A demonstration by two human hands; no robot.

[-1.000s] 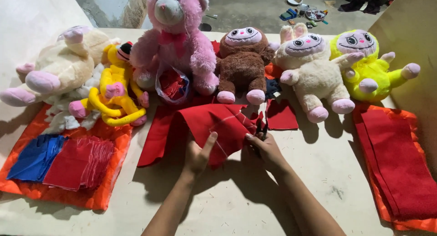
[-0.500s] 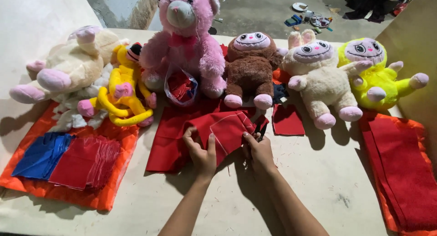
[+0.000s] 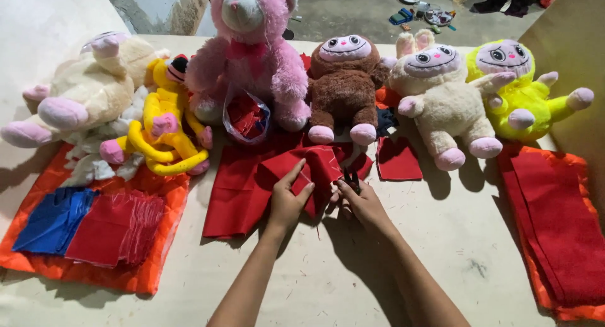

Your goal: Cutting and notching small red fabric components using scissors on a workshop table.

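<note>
A: Head view. What do I have under the hands?

B: My left hand (image 3: 287, 201) lies flat on a folded red cloth (image 3: 315, 169) in the middle of the table (image 3: 353, 283), fingers (image 3: 293, 174) stretched out and released, pressing the piece down. My right hand (image 3: 362, 204) sits just beside it, fingers curled around small dark scissors (image 3: 350, 179) at the cloth's right edge; I cannot tell whether the blades are parted.

A: And beneath the cloth?

B: A larger red sheet (image 3: 236, 194), spread flat and touching the folded piece. A separate red square (image 3: 398, 160) lies to the right, apart from both.

A: Back row, left to right?

B: Cream plush (image 3: 88, 87) lying on its side, yellow plush (image 3: 161, 122), pink bear (image 3: 249, 49) seated upright with a clear bag (image 3: 247, 116) of red scraps at its feet, brown plush (image 3: 345, 87), cream rabbit (image 3: 441, 97), neon-yellow plush (image 3: 517, 87).

A: Sides?

B: Far left, an orange sheet (image 3: 126, 276) carrying a blue stack (image 3: 53, 220) and a red stack (image 3: 116, 229), side by side. Far right, red felt (image 3: 554, 232) piled on another orange sheet.
</note>
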